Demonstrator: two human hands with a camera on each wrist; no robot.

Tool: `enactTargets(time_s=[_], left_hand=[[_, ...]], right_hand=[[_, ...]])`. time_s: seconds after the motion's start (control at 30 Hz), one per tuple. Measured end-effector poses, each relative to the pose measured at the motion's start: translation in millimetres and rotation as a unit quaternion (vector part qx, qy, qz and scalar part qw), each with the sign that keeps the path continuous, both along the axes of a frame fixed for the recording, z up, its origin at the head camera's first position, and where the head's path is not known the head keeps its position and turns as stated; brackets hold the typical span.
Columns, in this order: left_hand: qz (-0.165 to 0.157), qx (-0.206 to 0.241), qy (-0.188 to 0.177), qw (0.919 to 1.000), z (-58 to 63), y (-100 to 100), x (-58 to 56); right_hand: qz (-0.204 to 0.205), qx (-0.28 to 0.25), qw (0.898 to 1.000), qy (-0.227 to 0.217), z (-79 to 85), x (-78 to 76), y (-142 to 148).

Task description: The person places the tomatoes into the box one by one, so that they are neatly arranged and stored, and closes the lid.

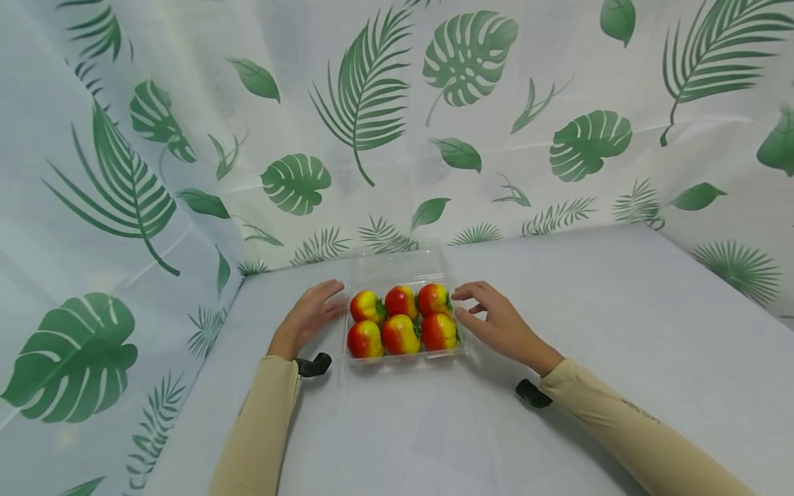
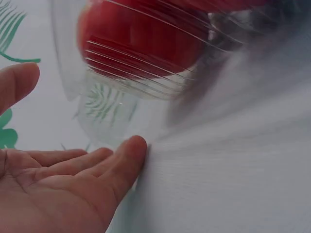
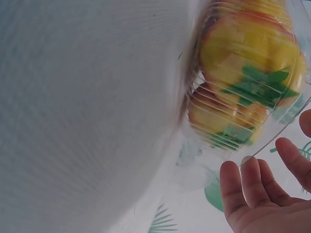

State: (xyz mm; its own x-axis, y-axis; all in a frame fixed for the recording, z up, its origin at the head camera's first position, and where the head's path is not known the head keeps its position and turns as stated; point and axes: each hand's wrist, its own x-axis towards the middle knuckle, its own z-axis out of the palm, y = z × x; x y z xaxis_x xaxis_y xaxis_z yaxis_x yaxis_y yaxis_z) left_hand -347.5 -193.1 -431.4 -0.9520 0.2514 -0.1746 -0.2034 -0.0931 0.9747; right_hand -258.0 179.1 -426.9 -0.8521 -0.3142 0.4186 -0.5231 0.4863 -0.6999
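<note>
A clear plastic clamshell box (image 1: 406,357) stands on the table with its lid (image 1: 400,265) folded back towards the wall. Several red-and-yellow fruits with green leafy tops, such as this front middle fruit (image 1: 401,335), fill it in two rows. My left hand (image 1: 312,313) is beside the box's left side, fingers extended and nothing held; the left wrist view shows a gap between hand (image 2: 73,187) and box. At the right side is my right hand (image 1: 499,324), its fingers loosely bent. Whether the right fingertips (image 3: 250,167) touch the box's rim, I cannot tell.
A pale cloth covers the table (image 1: 422,427). Behind it and at the sides hangs a white curtain (image 1: 397,200) printed with green leaves. Black wrist-worn devices stick out at the left wrist (image 1: 314,365) and the right wrist (image 1: 533,393).
</note>
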Motion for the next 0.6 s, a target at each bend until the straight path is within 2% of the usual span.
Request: enactTargets(time_s=[0.1, 0.27, 0.37, 0.6], left_hand=[[-0.002, 0.003, -0.010, 0.9999, -7.6, 2.8, -2.3], [-0.023, 0.012, 0.004, 0.9997, -15.3, 7.3, -3.3], [-0.033, 0.017, 0.010, 0.9993, -17.1, 7.9, -3.0], [-0.023, 0.021, 0.011, 0.9994, -16.9, 7.6, -3.6]], right_hand=[[0.002, 0.001, 1.000, 0.000, 0.3, 1.2, 0.4], [0.007, 0.003, 1.000, 0.004, 1.1, 1.1, 0.2], [-0.001, -0.002, 1.000, 0.002, 1.4, 0.0, -0.1], [-0.018, -0.028, 0.999, -0.025, -0.5, -5.7, 1.7]])
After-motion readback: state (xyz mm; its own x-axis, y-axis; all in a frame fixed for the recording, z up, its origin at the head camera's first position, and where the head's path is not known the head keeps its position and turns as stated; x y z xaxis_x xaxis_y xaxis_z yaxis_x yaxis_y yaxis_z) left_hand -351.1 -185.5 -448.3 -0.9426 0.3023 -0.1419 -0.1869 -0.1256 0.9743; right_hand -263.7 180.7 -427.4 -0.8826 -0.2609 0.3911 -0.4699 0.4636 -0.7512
